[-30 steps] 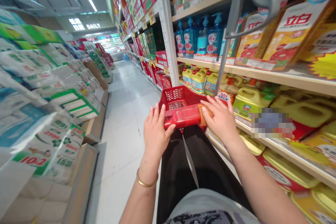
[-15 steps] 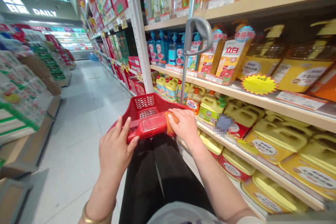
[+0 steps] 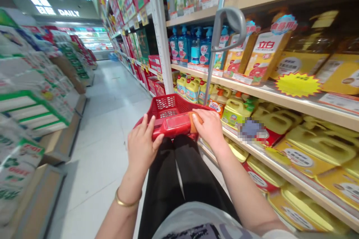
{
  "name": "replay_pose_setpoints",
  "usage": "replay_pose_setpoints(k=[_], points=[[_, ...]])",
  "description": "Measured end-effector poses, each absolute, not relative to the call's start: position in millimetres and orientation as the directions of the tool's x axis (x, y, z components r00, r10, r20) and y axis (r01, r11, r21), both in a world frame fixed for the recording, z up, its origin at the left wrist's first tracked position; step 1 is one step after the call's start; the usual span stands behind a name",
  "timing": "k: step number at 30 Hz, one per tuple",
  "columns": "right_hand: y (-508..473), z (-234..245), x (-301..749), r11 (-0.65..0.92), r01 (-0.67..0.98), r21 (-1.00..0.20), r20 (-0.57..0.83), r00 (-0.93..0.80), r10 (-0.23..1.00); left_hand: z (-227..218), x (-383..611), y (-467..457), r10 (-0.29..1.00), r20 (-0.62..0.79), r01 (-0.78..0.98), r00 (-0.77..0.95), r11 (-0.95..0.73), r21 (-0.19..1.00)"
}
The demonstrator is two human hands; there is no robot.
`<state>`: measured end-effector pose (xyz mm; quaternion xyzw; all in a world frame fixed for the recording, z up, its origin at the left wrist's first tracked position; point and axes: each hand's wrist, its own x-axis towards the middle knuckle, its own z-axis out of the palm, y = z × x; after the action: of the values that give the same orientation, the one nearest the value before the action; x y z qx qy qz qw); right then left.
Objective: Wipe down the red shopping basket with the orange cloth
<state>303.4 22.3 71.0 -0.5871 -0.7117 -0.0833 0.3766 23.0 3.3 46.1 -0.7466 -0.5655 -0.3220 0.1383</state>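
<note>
Supermarket aisle (image 3: 106,127) runs toward the upper left of the frame, its pale tiled floor leading to a chilled display case (image 3: 94,39) at the far end, under a sign reading DAILY (image 3: 68,12).

Fingers of the left hand (image 3: 141,147) curl closed over the left end of a red plastic basket handle (image 3: 174,126), with the thumb pressed against its near edge. The right hand (image 3: 209,129) is closed on an orange grip (image 3: 195,122) at the handle's other end, its fingers (image 3: 203,114) lying across the top. Both hands sit just apart, low and near the centre of the frame. Directly beyond the handle is a red mesh basket (image 3: 165,102), and a grey metal pole (image 3: 211,71) with a hooked top rises just beside its right corner.

A gold bangle (image 3: 126,201) circles the left wrist. Black trousers (image 3: 162,183) fill the space below the handle, and a grey top (image 3: 193,220) shows at the bottom edge.

Along the right side, white store shelving (image 3: 280,101) holds blue pump bottles (image 3: 182,46), small yellow jugs (image 3: 190,90) and large yellow-green jugs (image 3: 319,142), with a yellow starburst tag (image 3: 297,84) on one shelf edge. A pixelated patch (image 3: 251,130) hides part of the shelf. Green-and-white wrapped packs (image 3: 30,89) are stacked along the left side.
</note>
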Motion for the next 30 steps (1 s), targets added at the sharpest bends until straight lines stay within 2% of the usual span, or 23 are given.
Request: replay_pose_setpoints(k=[6,12,15,21,23,30], points=[[24,70,275,0.224,0.922,-0.315,0.643,0.034,0.765,38,24,2,0.693,0.701,0.915,0.170,-0.375,0.149],[14,85,213,0.443,0.865,-0.235,0.625,-0.215,0.750,28,22,-1,0.675,0.719,0.920,0.167,-0.368,0.132],[12,82,223,0.483,0.843,-0.238,0.615,-0.255,0.747,29,21,-4,0.687,0.702,0.920,0.187,-0.373,0.119],[32,78,289,0.200,0.912,-0.358,0.544,0.030,0.838,29,21,-8,0.696,0.697,0.920,0.171,-0.366,0.140],[33,81,283,0.188,0.916,-0.353,0.522,0.026,0.852,28,21,-7,0.691,0.707,0.921,0.150,-0.358,0.155],[12,91,198,0.500,0.834,-0.235,0.602,-0.279,0.748,26,15,-7,0.686,0.706,0.910,0.176,-0.387,0.150]])
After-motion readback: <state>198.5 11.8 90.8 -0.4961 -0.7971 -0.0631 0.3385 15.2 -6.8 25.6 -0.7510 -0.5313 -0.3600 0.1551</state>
